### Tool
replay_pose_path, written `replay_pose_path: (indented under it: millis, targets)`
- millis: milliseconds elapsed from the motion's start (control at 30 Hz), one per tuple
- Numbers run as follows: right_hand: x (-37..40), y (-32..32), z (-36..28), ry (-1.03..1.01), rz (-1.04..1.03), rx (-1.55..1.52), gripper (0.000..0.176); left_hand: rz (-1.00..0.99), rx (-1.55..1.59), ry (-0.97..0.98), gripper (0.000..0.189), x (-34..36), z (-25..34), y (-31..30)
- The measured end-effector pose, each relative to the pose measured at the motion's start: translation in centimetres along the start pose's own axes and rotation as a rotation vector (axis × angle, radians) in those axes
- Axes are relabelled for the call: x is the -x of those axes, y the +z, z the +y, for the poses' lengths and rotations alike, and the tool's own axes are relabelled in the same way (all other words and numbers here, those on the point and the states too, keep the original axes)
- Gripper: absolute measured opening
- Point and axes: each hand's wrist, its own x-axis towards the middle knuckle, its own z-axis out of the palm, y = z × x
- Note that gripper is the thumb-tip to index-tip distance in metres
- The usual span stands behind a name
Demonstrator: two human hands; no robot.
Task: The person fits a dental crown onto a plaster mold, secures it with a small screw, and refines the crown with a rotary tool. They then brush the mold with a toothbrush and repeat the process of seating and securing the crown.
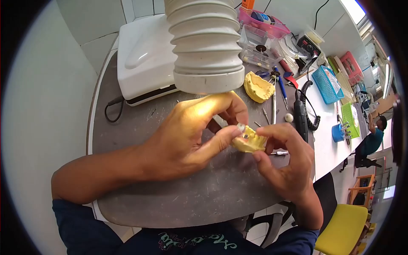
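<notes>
Yellow plaster cast (250,145) held between two hands

The partial cast is held over the scratched grey tabletop (178,204), its end pinched narrowly by the right hand (291,159). By the left hand's (193,131) narrow grip, what seems to be a small whitish piece (241,127) is held against it, though mostly hidden by fingers. Close handling of piece and cast is judged to be the step in hand; steady, light pressure would be called for. Beyond, a chalky, horseshoe-shaped model (259,88) is seen beside the smooth, ribbed white hose (206,42).
</notes>
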Motion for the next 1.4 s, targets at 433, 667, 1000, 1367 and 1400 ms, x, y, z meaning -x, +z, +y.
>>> replay_pose_path:
  millis: [433,667,1000,1367,1400]
  targets:
    - [-4.4,1.0,0.5,0.493,-0.131,-0.426,0.027,0.29,0.254,-0.408,0.019,-1.0,-1.0,0.6]
    - [-4.8,1.4,1.4,0.547,-0.183,-0.456,0.025,0.342,-0.038,-0.364,0.023,-1.8,-1.3,0.5]
    - [-3.9,-0.1,0.3,0.356,-0.139,-0.311,0.024,0.288,0.168,-0.29,0.022,-1.1,-0.6,0.6]
    - [0.0,0.6,-0.6,-0.267,-0.125,0.205,0.039,0.22,0.055,-0.179,0.012,0.8,0.4,1.0]
    - [-0.2,0.3,-0.9,-0.246,-0.132,0.168,0.035,0.278,0.129,-0.257,0.014,0.6,0.4,0.7]
